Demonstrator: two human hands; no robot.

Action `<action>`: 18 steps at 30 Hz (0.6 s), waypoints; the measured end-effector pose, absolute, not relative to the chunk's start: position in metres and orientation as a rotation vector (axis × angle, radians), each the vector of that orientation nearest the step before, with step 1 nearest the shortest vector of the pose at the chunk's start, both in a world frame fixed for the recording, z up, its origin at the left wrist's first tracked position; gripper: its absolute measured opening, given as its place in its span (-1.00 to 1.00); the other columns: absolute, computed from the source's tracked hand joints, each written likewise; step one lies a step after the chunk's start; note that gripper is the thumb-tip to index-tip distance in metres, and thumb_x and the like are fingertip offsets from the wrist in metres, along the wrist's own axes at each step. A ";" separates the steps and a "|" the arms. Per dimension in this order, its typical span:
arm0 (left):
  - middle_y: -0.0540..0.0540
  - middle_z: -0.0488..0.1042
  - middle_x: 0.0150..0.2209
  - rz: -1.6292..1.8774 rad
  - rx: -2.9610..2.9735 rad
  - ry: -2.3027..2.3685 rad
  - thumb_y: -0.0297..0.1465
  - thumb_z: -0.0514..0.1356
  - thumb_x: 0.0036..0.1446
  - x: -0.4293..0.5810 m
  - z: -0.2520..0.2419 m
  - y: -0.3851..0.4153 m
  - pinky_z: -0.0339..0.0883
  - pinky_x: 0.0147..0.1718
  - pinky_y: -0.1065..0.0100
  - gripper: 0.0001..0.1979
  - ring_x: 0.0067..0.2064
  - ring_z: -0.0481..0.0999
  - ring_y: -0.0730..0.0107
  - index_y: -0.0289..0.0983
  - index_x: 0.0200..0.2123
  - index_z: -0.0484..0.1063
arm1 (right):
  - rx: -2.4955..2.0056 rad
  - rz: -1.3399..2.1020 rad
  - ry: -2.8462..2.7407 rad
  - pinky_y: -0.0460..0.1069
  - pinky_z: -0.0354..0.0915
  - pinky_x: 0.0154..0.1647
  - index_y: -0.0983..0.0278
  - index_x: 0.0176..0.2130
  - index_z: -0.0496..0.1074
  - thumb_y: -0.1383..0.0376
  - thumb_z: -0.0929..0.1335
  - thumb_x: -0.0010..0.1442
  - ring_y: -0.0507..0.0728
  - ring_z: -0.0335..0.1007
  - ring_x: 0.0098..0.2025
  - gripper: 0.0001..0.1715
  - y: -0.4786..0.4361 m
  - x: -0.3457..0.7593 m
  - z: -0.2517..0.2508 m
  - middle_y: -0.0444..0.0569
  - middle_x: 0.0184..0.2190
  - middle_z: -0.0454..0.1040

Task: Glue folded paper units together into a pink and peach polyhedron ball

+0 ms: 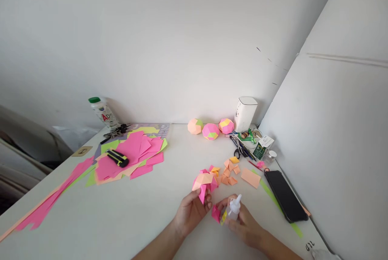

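Observation:
My left hand (191, 213) pinches the lower tip of a partly built paper model (204, 181) made of pink and peach folded pieces, holding it just above the white table (136, 211). My right hand (244, 221) is closed around a small clear glue bottle (234, 207) with a white nozzle pointing up and left. A small folded pink paper piece (216, 213) sits between the two hands, against my right fingers. Loose peach and yellow folded units (229, 171) lie just beyond the model.
A pile of pink, peach and green paper sheets (133, 155) with a black and yellow cutter (117, 158) lies at left. Three finished paper balls (210, 129) stand by the wall near a white box (245, 113). A black phone (285, 200), scissors, pens and a bottle (103, 112) are also there.

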State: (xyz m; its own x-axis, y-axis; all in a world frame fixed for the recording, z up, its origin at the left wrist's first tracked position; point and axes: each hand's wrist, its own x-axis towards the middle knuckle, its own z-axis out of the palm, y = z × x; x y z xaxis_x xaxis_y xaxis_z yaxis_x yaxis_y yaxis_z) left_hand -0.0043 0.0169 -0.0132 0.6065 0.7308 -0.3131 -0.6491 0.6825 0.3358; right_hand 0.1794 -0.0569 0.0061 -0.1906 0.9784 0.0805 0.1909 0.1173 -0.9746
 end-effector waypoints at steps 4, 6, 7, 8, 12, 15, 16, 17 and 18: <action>-0.09 0.42 -0.43 0.798 0.210 0.482 -0.42 0.22 0.04 -0.004 -0.016 0.017 0.27 -0.29 0.32 -0.91 -0.37 0.39 0.40 -0.35 -0.39 0.44 | -1.155 1.199 -1.486 0.02 0.36 -0.38 0.22 -0.22 0.39 0.22 0.33 0.09 0.18 0.40 -0.32 -0.79 -0.056 0.178 0.005 -0.03 -0.33 0.44; -0.11 0.44 -0.42 0.789 0.219 0.506 -0.42 0.21 0.03 -0.003 -0.016 0.017 0.28 -0.20 0.29 -0.91 -0.34 0.42 0.36 -0.35 -0.39 0.45 | -1.152 1.252 -1.466 0.01 0.34 -0.41 0.21 -0.22 0.38 0.19 0.32 0.10 0.16 0.38 -0.35 -0.78 -0.055 0.177 0.006 -0.04 -0.35 0.43; -0.12 0.45 -0.42 0.785 0.225 0.510 -0.43 0.21 0.03 -0.003 -0.016 0.017 0.27 -0.15 0.27 -0.91 -0.31 0.43 0.34 -0.35 -0.40 0.45 | -1.162 1.277 -1.459 0.01 0.33 -0.42 0.21 -0.23 0.38 0.18 0.32 0.09 0.15 0.37 -0.37 -0.77 -0.055 0.177 0.007 -0.05 -0.35 0.42; -0.13 0.46 -0.41 0.780 0.232 0.510 -0.43 0.21 0.02 -0.003 -0.016 0.016 0.26 -0.11 0.26 -0.91 -0.29 0.44 0.33 -0.35 -0.40 0.45 | -1.178 1.299 -1.450 0.00 0.32 -0.42 0.22 -0.24 0.37 0.17 0.32 0.08 0.14 0.35 -0.37 -0.76 -0.054 0.177 0.008 -0.06 -0.36 0.41; -0.12 0.47 -0.40 0.770 0.258 0.517 -0.41 0.23 0.00 -0.003 -0.016 0.015 0.22 -0.03 0.24 -0.90 -0.27 0.45 0.31 -0.35 -0.40 0.45 | -1.202 1.353 -1.384 -0.02 0.30 -0.41 0.23 -0.28 0.38 0.16 0.34 0.05 0.11 0.34 -0.38 -0.77 -0.054 0.176 0.008 -0.07 -0.37 0.41; -0.11 0.47 -0.43 0.772 0.243 0.528 -0.41 0.24 0.00 -0.002 -0.016 0.015 0.24 -0.05 0.25 -0.90 -0.29 0.45 0.32 -0.35 -0.42 0.45 | -1.160 1.327 -1.357 -0.01 0.31 -0.39 0.23 -0.26 0.38 0.13 0.35 0.06 0.14 0.36 -0.33 -0.74 -0.055 0.177 0.001 -0.05 -0.36 0.41; -0.11 0.47 -0.44 0.777 0.232 0.530 -0.42 0.23 0.00 -0.002 -0.016 0.015 0.25 -0.07 0.25 -0.91 -0.30 0.45 0.33 -0.34 -0.42 0.45 | -1.154 1.305 -1.363 -0.01 0.31 -0.38 0.23 -0.26 0.37 0.12 0.35 0.07 0.14 0.36 -0.32 -0.72 -0.055 0.177 -0.002 -0.05 -0.34 0.40; -0.11 0.48 -0.44 0.782 0.223 0.531 -0.43 0.23 0.00 -0.002 -0.016 0.015 0.25 -0.08 0.26 -0.92 -0.31 0.44 0.33 -0.34 -0.41 0.45 | -1.153 1.281 -1.382 0.00 0.31 -0.37 0.22 -0.24 0.35 0.11 0.35 0.07 0.14 0.35 -0.30 -0.72 -0.055 0.178 -0.004 -0.04 -0.32 0.40; -0.11 0.48 -0.43 0.786 0.215 0.530 -0.44 0.23 0.00 -0.001 -0.016 0.015 0.26 -0.09 0.26 -0.92 -0.32 0.44 0.34 -0.34 -0.40 0.46 | -1.153 1.259 -1.408 0.00 0.31 -0.37 0.22 -0.23 0.34 0.11 0.34 0.08 0.14 0.35 -0.29 -0.71 -0.056 0.179 -0.005 -0.03 -0.29 0.38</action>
